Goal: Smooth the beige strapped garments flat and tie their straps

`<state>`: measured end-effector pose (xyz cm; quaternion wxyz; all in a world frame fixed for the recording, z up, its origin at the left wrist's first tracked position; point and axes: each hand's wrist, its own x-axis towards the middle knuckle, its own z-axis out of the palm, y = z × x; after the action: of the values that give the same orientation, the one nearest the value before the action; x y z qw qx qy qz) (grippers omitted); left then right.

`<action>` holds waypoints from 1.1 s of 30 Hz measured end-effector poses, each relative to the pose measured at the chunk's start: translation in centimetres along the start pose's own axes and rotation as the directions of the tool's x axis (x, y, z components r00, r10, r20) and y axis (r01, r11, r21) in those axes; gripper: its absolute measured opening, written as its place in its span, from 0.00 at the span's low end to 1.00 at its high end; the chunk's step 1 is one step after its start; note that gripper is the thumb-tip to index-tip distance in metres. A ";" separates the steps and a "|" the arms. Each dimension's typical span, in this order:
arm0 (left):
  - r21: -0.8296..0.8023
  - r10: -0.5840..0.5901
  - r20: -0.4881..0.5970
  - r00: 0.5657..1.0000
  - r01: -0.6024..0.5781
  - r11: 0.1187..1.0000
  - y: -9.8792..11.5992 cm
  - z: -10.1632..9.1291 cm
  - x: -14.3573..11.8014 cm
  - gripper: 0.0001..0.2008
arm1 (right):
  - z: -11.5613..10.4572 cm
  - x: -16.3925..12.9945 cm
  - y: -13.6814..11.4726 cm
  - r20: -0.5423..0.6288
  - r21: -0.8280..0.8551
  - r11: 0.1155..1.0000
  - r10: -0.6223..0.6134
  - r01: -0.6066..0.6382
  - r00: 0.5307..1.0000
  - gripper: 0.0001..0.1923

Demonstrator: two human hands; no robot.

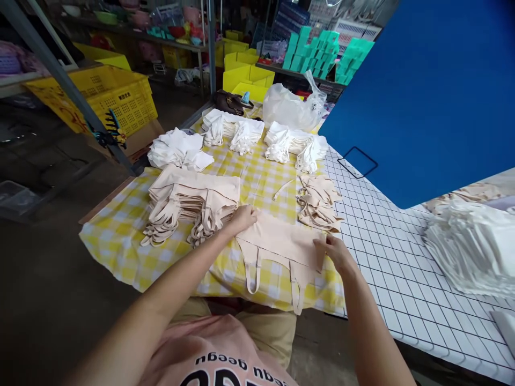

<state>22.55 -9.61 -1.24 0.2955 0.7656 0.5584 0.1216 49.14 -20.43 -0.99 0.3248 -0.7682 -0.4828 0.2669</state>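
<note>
A beige camisole [277,238] with thin straps lies spread on the yellow checked tablecloth [257,166], its straps towards me. My left hand [244,219] pinches its far left corner, close to a stack of folded beige camisoles [193,193]. At the right end, my right hand [330,247] grips the side edge, where the fabric bends up a little. Just beyond that hand sits a crumpled beige pile [319,201]. A short loose strap [282,189] lies on the cloth further back.
White garment stacks [233,128] and a white heap [179,149] lie at the back, before a plastic bag [293,104]. A blue board [422,102] overhangs the right-hand grid-patterned table [374,257], which bears a white pile [470,246]. A metal post stands left, near a yellow crate [116,102].
</note>
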 end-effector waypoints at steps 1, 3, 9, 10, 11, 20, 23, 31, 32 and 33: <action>-0.032 0.016 -0.014 1.000 -0.016 0.999 0.3 -0.5 0.1 0.05 | -0.8 -0.2 -0.7 0.028 0.047 0.999 0.017 -0.018 0.999 0.13; -0.090 0.058 -0.049 0.997 -0.062 0.994 1.2 -1.9 0.5 0.08 | -2.6 -0.6 -2.4 0.035 0.158 0.987 0.021 -0.026 0.999 0.16; -0.434 0.291 -0.291 0.911 -0.397 0.809 3.5 -7.3 0.8 0.12 | -7.6 -2.7 -6.7 -0.239 0.149 0.965 -0.177 0.217 0.955 0.13; -0.458 0.336 -0.294 0.895 -0.440 0.772 3.4 -7.8 0.3 0.11 | -7.8 -3.3 -6.7 -0.242 0.083 0.960 -0.239 0.266 0.940 0.12; -0.462 0.376 -0.281 0.883 -0.468 0.754 3.1 -7.9 -0.4 0.11 | -7.8 -3.8 -6.3 -0.224 0.020 0.950 -0.300 0.313 0.927 0.11; 0.007 0.604 0.151 0.782 -0.612 0.791 -4.5 -0.3 -9.3 0.11 | -1.3 -10.1 3.8 0.149 -0.214 0.905 -0.341 0.367 0.928 0.10; 0.054 0.629 0.090 0.772 -0.634 0.771 -5.6 0.9 -11.0 0.15 | -0.2 -11.8 5.5 0.150 -0.272 0.893 -0.328 0.358 0.933 0.11; 0.156 0.678 0.071 0.732 -0.679 0.717 -7.2 1.4 -11.0 0.19 | 0.3 -12.3 6.0 0.072 -0.285 0.900 -0.324 0.330 0.944 0.13; 0.157 0.674 0.068 0.736 -0.675 0.721 -7.4 1.6 -10.9 0.19 | 0.3 -12.3 6.0 0.064 -0.277 0.902 -0.326 0.331 0.943 0.12; 0.152 0.666 0.065 0.743 -0.667 0.729 -7.4 1.7 -10.9 0.19 | 0.3 -12.2 5.9 0.056 -0.263 0.907 -0.326 0.329 0.944 0.12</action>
<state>13.85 -18.74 -5.41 0.1693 0.9369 0.2539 0.1704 47.46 -33.44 -4.44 0.2551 -0.7116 -0.6384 0.1449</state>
